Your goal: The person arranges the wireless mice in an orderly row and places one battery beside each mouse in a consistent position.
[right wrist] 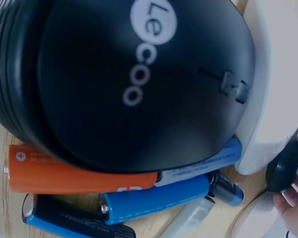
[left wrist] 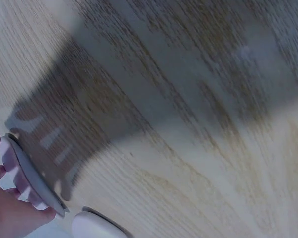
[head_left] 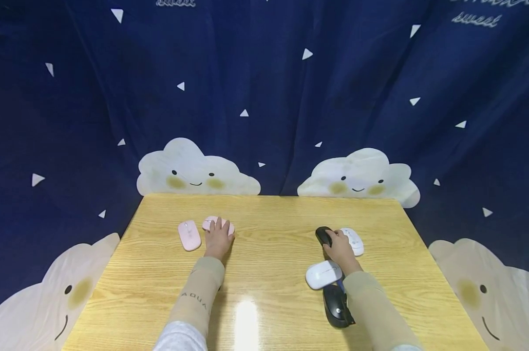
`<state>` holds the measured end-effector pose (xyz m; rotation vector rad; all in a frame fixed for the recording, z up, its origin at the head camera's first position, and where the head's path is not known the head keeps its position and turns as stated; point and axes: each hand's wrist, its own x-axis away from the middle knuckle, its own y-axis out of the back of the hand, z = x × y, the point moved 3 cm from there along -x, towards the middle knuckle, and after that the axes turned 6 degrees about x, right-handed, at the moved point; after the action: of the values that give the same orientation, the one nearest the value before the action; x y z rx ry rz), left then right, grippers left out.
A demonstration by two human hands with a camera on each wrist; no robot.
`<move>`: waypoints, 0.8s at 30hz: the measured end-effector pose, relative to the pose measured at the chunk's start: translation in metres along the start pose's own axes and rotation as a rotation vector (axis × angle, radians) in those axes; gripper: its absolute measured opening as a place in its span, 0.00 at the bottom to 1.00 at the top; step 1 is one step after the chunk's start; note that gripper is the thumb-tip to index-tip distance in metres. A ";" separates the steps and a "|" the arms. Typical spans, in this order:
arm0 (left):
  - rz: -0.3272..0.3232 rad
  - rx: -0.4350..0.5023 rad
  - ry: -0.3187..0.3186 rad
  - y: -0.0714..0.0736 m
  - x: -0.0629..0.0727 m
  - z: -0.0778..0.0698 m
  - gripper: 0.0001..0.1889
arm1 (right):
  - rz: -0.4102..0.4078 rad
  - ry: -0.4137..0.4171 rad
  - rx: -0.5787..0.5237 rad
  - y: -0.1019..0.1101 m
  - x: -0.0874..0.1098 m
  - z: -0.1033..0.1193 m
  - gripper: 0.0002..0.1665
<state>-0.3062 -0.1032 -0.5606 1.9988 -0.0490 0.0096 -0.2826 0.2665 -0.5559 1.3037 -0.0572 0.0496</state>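
My left hand (head_left: 218, 241) lies over a pink mouse (head_left: 208, 223), fingers across its top. In the left wrist view, thumb and fingers hold the mouse (left wrist: 32, 173) by its edges. A second pink mouse (head_left: 189, 236) sits just to the left. On the right side, my right hand (head_left: 341, 251) grips a small black mouse (head_left: 322, 234), its thumb and fingers seen around the mouse (right wrist: 282, 166) in the right wrist view. A white mouse (head_left: 354, 241) lies beside that hand, partly covered by it.
Nearer me are another white mouse (head_left: 323, 275) and a larger black mouse (head_left: 335, 306) marked Lecoo. Beside it lie several batteries, among them an orange one (right wrist: 84, 171) and a blue one (right wrist: 154, 198). The wooden table (head_left: 269, 253) ends at a dark blue curtain (head_left: 264, 73).
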 end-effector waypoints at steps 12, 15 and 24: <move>-0.030 0.101 0.033 -0.005 -0.002 -0.003 0.23 | -0.001 0.001 0.001 -0.001 0.000 -0.001 0.32; -0.049 0.106 0.034 -0.005 -0.002 -0.003 0.20 | -0.008 0.006 0.003 -0.001 0.000 -0.002 0.32; -0.121 0.105 0.080 -0.006 -0.001 -0.006 0.23 | 0.001 0.003 -0.001 -0.003 -0.001 -0.004 0.32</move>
<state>-0.3070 -0.0952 -0.5638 2.1013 0.1265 0.0151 -0.2836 0.2694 -0.5594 1.3021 -0.0548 0.0521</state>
